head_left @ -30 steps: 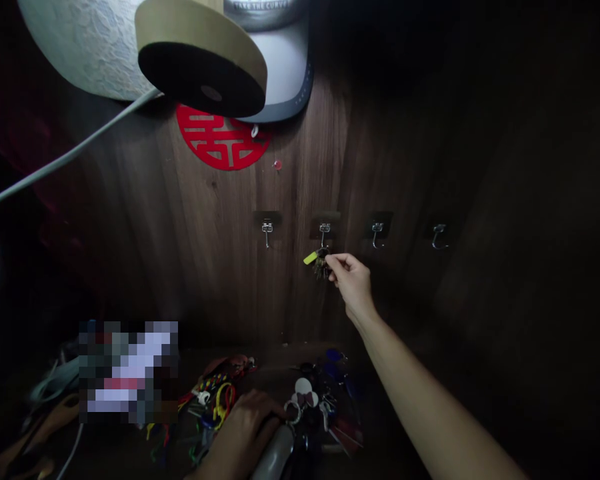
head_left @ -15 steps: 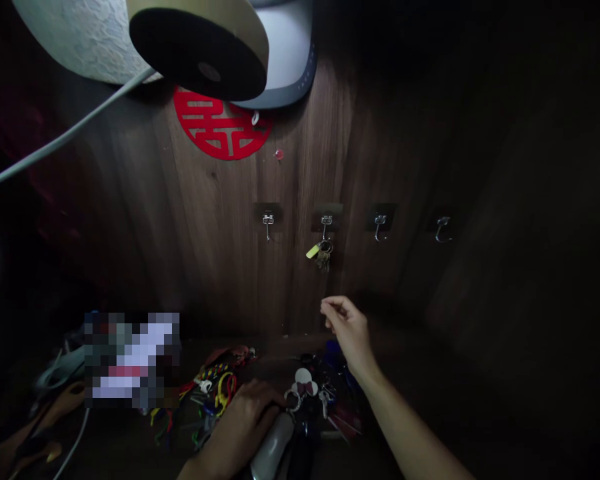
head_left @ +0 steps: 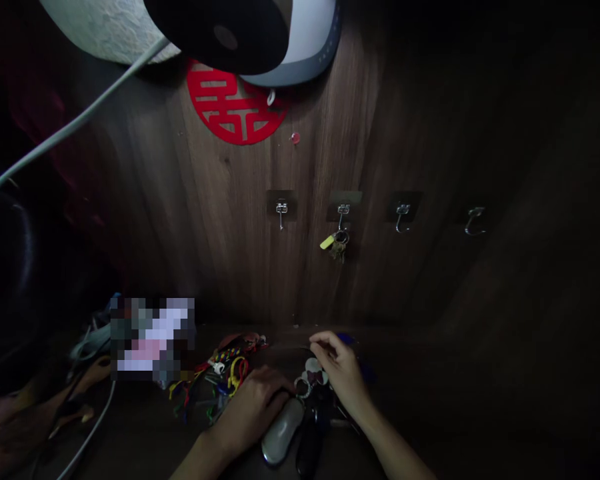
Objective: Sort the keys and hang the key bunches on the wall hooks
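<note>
- The right grip is over the back part of the worktop, its tips drawn close together; I cannot tell whether anything is pinched there.
- The left grip lies low, loosely bent, at the upper end of a grey oval holder; whether it clasps or merely rests does not show.
- Between the two grips lie a beaded ring and a white charm. Both look light; the charm is probably stiff, best taken by its rim, the ring by its loop.
- The grey holder looks smooth, hard and perhaps slippery; its sides offer the surest hold. A black fob lies just beside it, farther from the back edge.
- Left of these, tangled coloured cords look soft and liable to snag.
- Above the worktop's back edge, small keys with a yellow tag hang from a hook; likely light and loose, best held by their ring.
- Dim light and the right grip itself hide what lies beneath it.
</note>
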### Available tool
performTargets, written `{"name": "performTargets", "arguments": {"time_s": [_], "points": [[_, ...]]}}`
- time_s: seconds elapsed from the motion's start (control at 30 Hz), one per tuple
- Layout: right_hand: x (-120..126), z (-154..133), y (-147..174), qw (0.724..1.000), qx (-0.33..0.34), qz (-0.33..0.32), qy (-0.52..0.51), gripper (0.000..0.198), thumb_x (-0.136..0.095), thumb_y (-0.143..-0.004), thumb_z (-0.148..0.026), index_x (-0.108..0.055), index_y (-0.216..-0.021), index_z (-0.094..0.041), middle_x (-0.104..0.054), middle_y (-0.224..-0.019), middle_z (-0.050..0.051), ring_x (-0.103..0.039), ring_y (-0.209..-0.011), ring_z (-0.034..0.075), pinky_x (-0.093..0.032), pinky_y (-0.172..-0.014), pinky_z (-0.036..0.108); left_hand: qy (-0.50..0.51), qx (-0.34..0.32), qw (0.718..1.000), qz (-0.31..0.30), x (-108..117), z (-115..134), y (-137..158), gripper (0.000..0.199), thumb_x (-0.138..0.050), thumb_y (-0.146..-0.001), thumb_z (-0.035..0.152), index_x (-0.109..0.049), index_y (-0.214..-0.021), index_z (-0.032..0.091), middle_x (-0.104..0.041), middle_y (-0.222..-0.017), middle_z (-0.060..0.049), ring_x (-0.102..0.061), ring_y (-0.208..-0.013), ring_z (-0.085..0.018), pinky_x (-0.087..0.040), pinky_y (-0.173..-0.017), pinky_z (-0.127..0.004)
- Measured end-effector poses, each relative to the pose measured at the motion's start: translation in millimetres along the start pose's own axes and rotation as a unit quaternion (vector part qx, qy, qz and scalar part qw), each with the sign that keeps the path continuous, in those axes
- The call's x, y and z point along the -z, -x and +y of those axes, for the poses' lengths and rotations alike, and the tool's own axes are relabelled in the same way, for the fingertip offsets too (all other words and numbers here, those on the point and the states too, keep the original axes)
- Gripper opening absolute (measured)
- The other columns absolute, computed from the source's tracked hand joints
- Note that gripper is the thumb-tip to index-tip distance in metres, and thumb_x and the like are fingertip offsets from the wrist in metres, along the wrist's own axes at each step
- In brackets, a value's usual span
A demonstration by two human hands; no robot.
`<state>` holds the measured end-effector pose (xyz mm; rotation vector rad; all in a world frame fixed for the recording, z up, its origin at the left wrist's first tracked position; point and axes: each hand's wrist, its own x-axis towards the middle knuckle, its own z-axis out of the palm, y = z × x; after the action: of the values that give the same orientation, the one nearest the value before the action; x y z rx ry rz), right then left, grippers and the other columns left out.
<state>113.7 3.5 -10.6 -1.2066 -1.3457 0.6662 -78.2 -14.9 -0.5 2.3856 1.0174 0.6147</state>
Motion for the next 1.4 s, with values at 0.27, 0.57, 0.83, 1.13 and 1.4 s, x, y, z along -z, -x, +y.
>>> {"name": "performTargets", "arguments": {"time_s": [0.27,0.57,0.83,1.13,1.4], "points": [[-4,-4,9,0.985,0.070,-0.095,0.126,0.014,-0.048,-0.083,-0.024,-0.062,-0.086,-0.021,-0.065,-0.081,0.002,-0.061,-0.074,0.015,-0.045,-0.058,0.021,0.042,0.062,0.994,0.074,11,-22,0,0.025,-0.039,-0.089,0.018,-0.062,-0.098,0.023,-0.068,-0.101,-0.001,-0.060,-0.096,-0.015,-0.044,-0.088,-0.026],[-7,-17,22,0.945,0.165,-0.193,0.207,0.021,-0.042,-0.088,-0.017,-0.060,-0.094,-0.024,-0.063,-0.088,0.002,-0.060,-0.083,0.015,-0.046,-0.075,0.025,0.010,0.110,0.991,0.076,34,-45,4,0.028,-0.040,-0.085,0.014,-0.064,-0.094,0.022,-0.069,-0.099,-0.002,-0.062,-0.096,-0.017,-0.045,-0.087,-0.027],[-9,-22,27,0.913,0.203,-0.247,0.254,0.021,-0.046,-0.088,-0.011,-0.061,-0.094,-0.025,-0.065,-0.088,-0.001,-0.060,-0.084,0.014,-0.044,-0.079,0.027,-0.025,0.135,0.985,0.103,49,-56,12,0.026,-0.043,-0.081,0.015,-0.066,-0.089,0.023,-0.069,-0.100,-0.001,-0.062,-0.098,-0.018,-0.046,-0.088,-0.028],[-5,-14,22,0.907,0.191,-0.238,0.289,0.021,-0.047,-0.087,-0.011,-0.061,-0.092,-0.026,-0.066,-0.089,-0.002,-0.061,-0.084,0.014,-0.042,-0.080,0.028,-0.036,0.173,0.975,0.137,64,-61,16,0.025,-0.039,-0.085,0.021,-0.062,-0.094,0.024,-0.066,-0.110,-0.002,-0.061,-0.101,-0.018,-0.045,-0.089,-0.028],[-1,-11,17,0.907,0.169,-0.217,0.321,0.022,-0.042,-0.089,-0.016,-0.061,-0.093,-0.028,-0.066,-0.091,-0.003,-0.061,-0.082,0.015,-0.044,-0.076,0.028,-0.089,0.239,0.957,0.140,65,-69,20,0.027,-0.038,-0.085,0.018,-0.062,-0.096,0.026,-0.068,-0.108,0.001,-0.063,-0.099,-0.018,-0.045,-0.085,-0.026]]}}
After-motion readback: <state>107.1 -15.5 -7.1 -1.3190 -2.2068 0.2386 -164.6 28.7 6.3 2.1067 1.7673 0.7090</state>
